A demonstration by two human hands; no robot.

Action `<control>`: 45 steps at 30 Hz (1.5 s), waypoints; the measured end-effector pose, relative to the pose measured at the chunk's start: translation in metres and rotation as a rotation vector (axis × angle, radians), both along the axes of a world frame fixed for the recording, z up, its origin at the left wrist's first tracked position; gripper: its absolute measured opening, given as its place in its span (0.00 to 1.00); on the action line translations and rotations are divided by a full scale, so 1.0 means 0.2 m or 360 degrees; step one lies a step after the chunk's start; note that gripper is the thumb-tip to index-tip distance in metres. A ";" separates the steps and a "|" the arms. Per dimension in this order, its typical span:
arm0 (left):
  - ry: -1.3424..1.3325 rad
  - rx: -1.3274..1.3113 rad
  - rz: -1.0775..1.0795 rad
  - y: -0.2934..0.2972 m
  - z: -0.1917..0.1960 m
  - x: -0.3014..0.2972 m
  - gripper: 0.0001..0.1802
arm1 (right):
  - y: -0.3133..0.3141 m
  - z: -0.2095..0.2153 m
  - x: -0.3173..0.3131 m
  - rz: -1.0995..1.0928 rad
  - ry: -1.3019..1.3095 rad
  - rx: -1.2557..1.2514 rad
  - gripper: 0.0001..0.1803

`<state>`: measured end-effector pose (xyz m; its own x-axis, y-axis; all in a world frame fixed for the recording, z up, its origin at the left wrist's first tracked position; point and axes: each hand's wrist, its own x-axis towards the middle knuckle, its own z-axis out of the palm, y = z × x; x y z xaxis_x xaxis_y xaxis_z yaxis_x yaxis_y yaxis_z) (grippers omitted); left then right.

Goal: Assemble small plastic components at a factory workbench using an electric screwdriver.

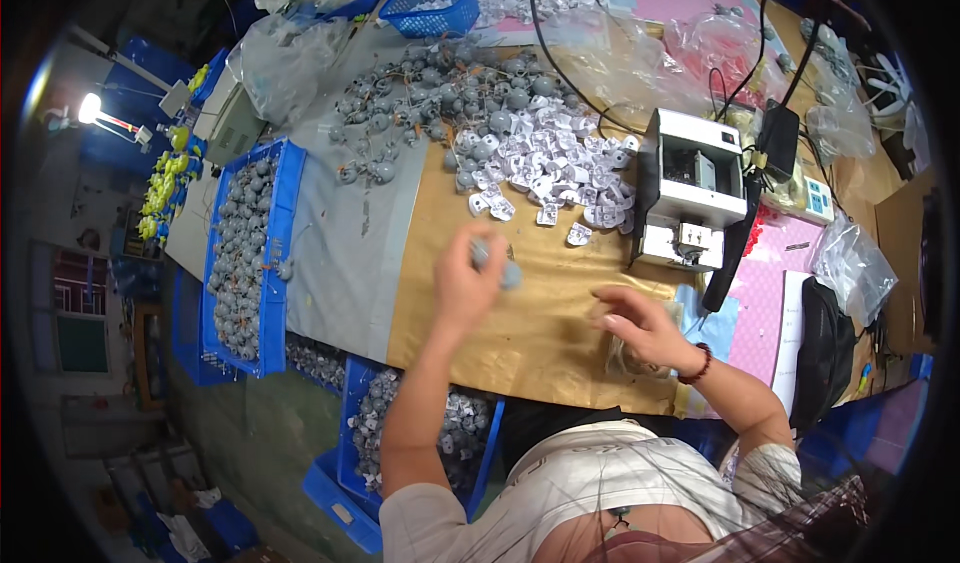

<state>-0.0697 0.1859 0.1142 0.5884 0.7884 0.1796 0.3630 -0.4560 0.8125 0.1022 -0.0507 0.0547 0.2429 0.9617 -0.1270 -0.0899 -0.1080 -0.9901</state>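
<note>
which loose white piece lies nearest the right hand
The white piece at the near edge of the pile, left of the machine; the others lie farther back.

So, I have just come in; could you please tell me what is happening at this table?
A person is working bare-handed. The left hand holds a grey part, too blurred to describe further. The right hand, apparently empty, is above the brown mat with its fingers loosely bent. Ahead lie heaped white plastic pieces and grey ball-shaped parts. A white-and-black bench machine stands to the right; a blue tray of grey parts is on the left.
</note>
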 end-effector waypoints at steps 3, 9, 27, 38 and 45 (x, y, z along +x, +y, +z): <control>0.0202 0.0256 -0.0373 -0.40 -0.03 -0.03 0.14 | 0.14 0.08 -0.13 -0.0009 0.0877 -0.0145 0.25; 0.0074 0.0612 -0.0733 -0.74 -0.18 -0.12 0.32 | 0.00 -0.01 -0.05 0.0020 0.0765 -0.0274 0.19; 0.0195 0.0173 -0.0900 -0.92 -0.44 0.10 0.19 | -0.45 -0.15 0.11 -0.0056 -0.1811 0.0138 0.15; 0.0282 0.0189 -0.0951 -0.92 -0.45 0.11 0.18 | -0.39 -0.13 0.11 0.0278 -0.2242 0.0019 0.21; 0.0438 0.0266 -0.0944 -0.90 -0.46 0.10 0.21 | -0.43 -0.10 0.12 0.0342 -0.2287 -0.0026 0.22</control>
